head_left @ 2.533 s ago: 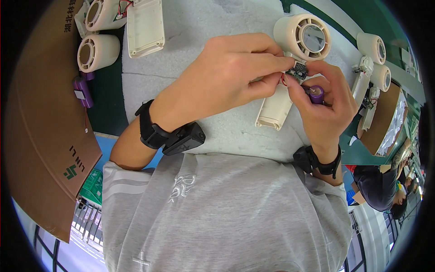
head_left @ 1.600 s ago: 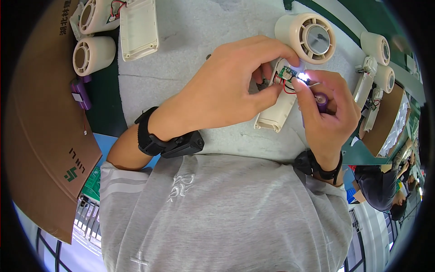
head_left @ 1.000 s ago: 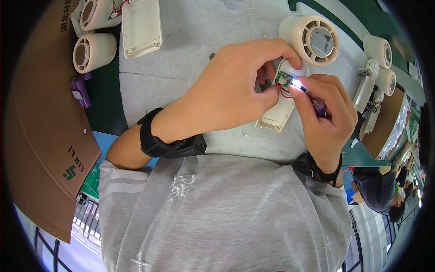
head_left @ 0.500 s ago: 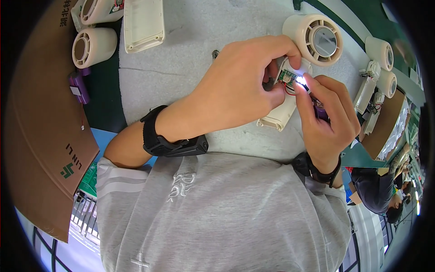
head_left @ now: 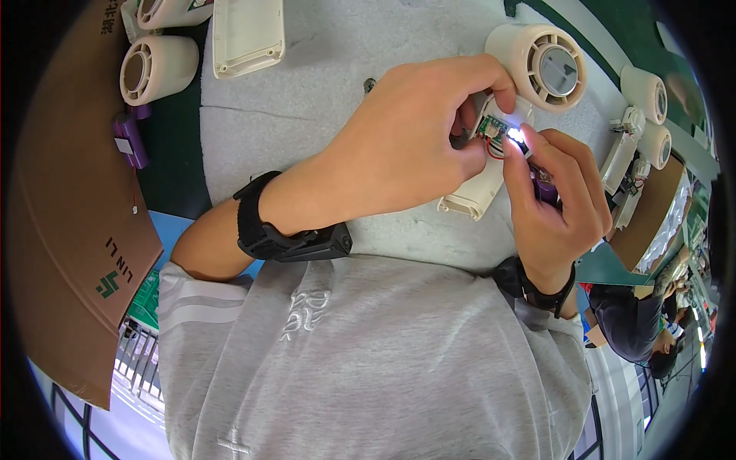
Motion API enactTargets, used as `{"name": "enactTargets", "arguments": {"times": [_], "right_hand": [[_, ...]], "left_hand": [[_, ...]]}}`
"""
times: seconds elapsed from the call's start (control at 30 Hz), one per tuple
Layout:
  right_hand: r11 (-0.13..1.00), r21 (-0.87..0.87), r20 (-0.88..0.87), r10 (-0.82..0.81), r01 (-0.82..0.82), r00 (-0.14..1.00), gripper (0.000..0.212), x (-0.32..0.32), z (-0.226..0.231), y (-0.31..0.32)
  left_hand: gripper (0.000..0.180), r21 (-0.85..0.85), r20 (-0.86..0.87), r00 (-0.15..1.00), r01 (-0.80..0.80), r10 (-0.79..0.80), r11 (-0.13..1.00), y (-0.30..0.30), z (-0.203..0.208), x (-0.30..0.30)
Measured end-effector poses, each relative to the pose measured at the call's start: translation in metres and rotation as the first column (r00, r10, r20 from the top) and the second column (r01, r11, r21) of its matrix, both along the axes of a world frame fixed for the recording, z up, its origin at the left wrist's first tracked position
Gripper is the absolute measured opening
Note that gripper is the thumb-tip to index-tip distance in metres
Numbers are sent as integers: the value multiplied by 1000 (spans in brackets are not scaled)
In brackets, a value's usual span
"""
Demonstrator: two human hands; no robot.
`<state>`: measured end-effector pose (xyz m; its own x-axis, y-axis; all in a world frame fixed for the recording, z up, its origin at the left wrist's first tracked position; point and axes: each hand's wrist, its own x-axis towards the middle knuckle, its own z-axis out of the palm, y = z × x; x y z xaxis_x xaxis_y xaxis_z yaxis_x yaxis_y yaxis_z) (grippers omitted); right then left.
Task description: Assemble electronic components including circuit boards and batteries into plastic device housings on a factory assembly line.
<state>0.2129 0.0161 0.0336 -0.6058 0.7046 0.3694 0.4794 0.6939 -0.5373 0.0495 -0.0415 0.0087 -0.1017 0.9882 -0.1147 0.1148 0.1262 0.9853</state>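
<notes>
My left hand (head_left: 429,138) is closed round the upper part of a cream-white plastic handle shell (head_left: 469,201), thumb and forefinger bent about its sides. Inside the shell sits a small green circuit board (head_left: 491,126) with a bright white light at its right end and red and black wires (head_left: 494,149) below. Coming from the right, my right hand (head_left: 560,184) pinches the board's lit end between thumb and forefinger. A purple battery (head_left: 546,188) shows partly behind its fingers. Just above is a round cream fan head (head_left: 540,69); my fingers hide whether it joins the shell.
A pale padded mat (head_left: 322,46) covers the worktop. An empty cream shell half (head_left: 249,38) lies at the upper left, beside fan heads (head_left: 157,70) and a purple battery (head_left: 130,142). Cardboard (head_left: 69,215) flanks the left; more fan parts (head_left: 629,146) and a carton (head_left: 648,222) stand right.
The view has shifted slightly, so things sit a little differently in the picture. Both hands keep their hold at the circuit board, and its light stays lit.
</notes>
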Motion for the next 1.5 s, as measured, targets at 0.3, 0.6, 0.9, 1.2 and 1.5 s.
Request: {"name": "enactTargets", "arguments": {"times": [0.3,0.6,0.9,1.2,1.5], "right_hand": [[1000,-23,12,6,-6,1000,24,0,2,-2],[1000,-6,44,14,-13,999,23,-1,1,-1],[999,-39,37,2,-1,999,23,0,4,0],[942,-304,39,-138,143,990,22,5,2,6],[502,-829,262,-43,247,964,34,8,32,12]], "left_hand": [[26,67,2,1000,-30,29,997,-1,-3,1],[26,192,-8,999,-51,53,980,-1,-5,0],[31,226,-17,997,83,-81,971,4,-6,-11],[30,265,-236,963,190,-128,945,7,-3,-14],[28,277,-258,961,168,-96,946,4,-3,-11]]}}
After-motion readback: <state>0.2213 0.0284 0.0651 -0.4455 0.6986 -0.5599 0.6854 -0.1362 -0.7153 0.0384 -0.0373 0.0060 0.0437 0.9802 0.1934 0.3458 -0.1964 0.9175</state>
